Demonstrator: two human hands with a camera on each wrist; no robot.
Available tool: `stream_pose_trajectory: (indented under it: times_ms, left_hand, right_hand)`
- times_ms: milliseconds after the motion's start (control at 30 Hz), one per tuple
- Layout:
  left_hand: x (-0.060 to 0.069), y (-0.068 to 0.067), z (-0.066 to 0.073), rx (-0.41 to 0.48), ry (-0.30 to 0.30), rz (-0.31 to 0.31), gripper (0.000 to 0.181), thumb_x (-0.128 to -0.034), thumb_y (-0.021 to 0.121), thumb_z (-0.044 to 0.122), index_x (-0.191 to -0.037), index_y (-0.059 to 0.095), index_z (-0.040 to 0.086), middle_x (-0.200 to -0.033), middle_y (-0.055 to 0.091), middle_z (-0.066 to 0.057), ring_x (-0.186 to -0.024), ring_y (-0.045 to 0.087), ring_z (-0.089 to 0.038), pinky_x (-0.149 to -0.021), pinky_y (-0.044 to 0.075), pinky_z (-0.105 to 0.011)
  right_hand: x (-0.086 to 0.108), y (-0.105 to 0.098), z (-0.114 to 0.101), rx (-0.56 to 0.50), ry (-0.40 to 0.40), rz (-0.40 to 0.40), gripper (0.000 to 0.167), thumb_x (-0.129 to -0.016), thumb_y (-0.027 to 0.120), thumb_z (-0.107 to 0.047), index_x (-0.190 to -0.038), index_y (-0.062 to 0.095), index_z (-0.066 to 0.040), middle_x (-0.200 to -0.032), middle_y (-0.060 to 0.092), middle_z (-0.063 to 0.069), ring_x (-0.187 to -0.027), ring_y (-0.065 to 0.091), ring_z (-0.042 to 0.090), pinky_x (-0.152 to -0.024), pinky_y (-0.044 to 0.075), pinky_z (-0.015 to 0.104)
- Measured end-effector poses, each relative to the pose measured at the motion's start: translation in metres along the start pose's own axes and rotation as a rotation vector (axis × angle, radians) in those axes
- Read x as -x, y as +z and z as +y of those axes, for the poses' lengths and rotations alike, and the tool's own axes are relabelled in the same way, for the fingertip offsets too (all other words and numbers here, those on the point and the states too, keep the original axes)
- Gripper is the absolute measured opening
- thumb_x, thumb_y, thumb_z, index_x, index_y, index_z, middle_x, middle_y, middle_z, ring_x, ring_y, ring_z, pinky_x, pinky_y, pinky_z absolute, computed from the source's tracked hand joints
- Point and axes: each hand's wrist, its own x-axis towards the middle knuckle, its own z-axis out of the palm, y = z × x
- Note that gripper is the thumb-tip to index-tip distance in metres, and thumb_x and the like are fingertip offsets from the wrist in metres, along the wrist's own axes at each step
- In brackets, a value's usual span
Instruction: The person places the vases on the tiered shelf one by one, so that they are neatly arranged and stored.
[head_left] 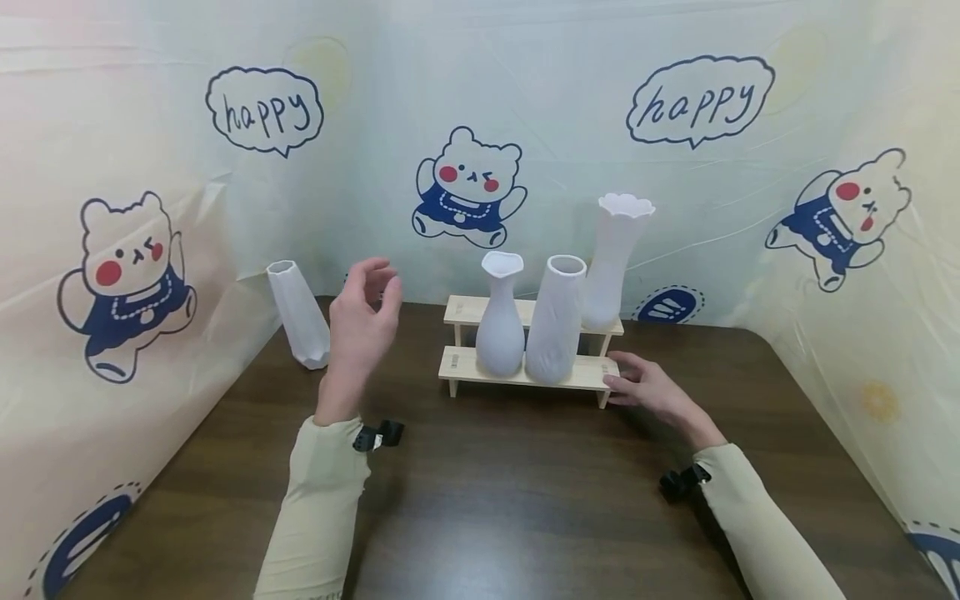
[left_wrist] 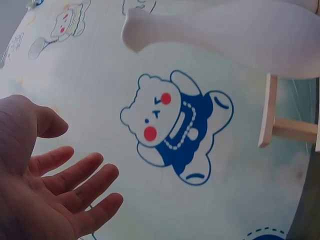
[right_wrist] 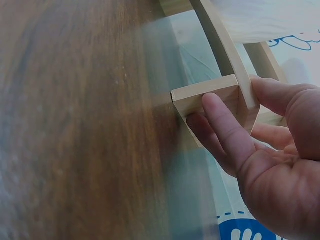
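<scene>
A two-step wooden display stand stands toward the back of the table. Its lower step carries a white vase with a flared rim and a ribbed white vase. On the upper step is a tall white vase with a scalloped rim. My right hand grips the lower step's right end; in the right wrist view, thumb and fingers pinch the board and its leg. My left hand is raised with nothing in it, fingers loosely bent, between the stand and a faceted white vase.
The dark wooden table reaches back to a patterned cloth backdrop that surrounds it on the left, back and right. The faceted vase is near the table's left edge. Small black cameras sit on both wrists.
</scene>
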Motion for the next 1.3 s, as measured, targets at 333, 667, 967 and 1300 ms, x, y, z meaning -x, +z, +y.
stream_pose_trajectory:
  times_ms: [333, 667, 967, 1300]
  left_hand:
    - [-0.009, -0.024, -0.018, 0.038, -0.117, 0.042, 0.043, -0.1009, 0.051, 0.033, -0.138, 0.046, 0.013, -0.13, 0.062, -0.011, -0.117, 0.059, -0.024, -0.103, 0.049, -0.043]
    - [-0.019, -0.04, -0.045, 0.101, -0.23, 0.073, 0.048, -0.0996, 0.05, 0.039, -0.142, 0.039, 0.022, -0.132, 0.062, -0.011, -0.119, 0.058, -0.023, -0.102, 0.047, -0.043]
    - [-0.024, -0.053, -0.068, 0.177, -0.365, 0.088, 0.053, -0.0984, 0.051, 0.043, -0.144, 0.033, 0.025, -0.115, 0.062, 0.0, -0.1, 0.061, -0.008, -0.087, 0.048, -0.022]
    - [-0.032, -0.066, -0.084, 0.251, -0.472, 0.105, 0.055, -0.0984, 0.053, 0.039, -0.146, 0.031, 0.024, -0.116, 0.06, 0.006, -0.095, 0.063, -0.004, -0.088, 0.05, -0.026]
  right_hand:
    - [0.001, 0.001, 0.0, 0.002, 0.008, 0.005, 0.075, -0.095, 0.063, -0.034, -0.154, 0.024, -0.009, -0.141, 0.044, 0.033, -0.114, 0.062, 0.033, -0.091, 0.057, 0.042]
    - [0.002, 0.001, -0.001, -0.002, -0.011, 0.004, 0.075, -0.095, 0.064, -0.031, -0.154, 0.024, -0.006, -0.138, 0.046, 0.034, -0.112, 0.062, 0.031, -0.091, 0.057, 0.044]
    - [0.001, 0.001, -0.002, -0.013, -0.023, 0.001, 0.074, -0.096, 0.063, -0.029, -0.153, 0.024, -0.004, -0.134, 0.049, 0.035, -0.11, 0.063, 0.031, -0.089, 0.057, 0.043]
    - [0.002, 0.002, -0.001, -0.018, -0.022, 0.006, 0.073, -0.096, 0.063, -0.028, -0.153, 0.025, -0.005, -0.135, 0.049, 0.035, -0.109, 0.063, 0.03, -0.089, 0.057, 0.044]
